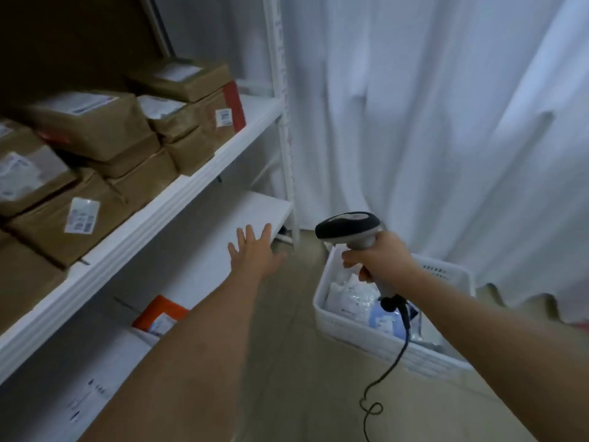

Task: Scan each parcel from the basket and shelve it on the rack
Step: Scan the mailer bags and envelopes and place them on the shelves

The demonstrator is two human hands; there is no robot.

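White rack [178, 199] on the left carries brown parcels [86, 122]; white basket [350, 333] of parcels sits on the floor. Left hand [255, 250] reaches forward, fingers spread, holding nothing. Right hand [379, 260] grips a corded scanner [349, 228] above the basket.

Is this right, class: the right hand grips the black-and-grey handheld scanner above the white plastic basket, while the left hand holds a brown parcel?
Not quite. In the head view the left hand holds nothing; it is open. The right hand does grip the black-and-grey handheld scanner above the white plastic basket.
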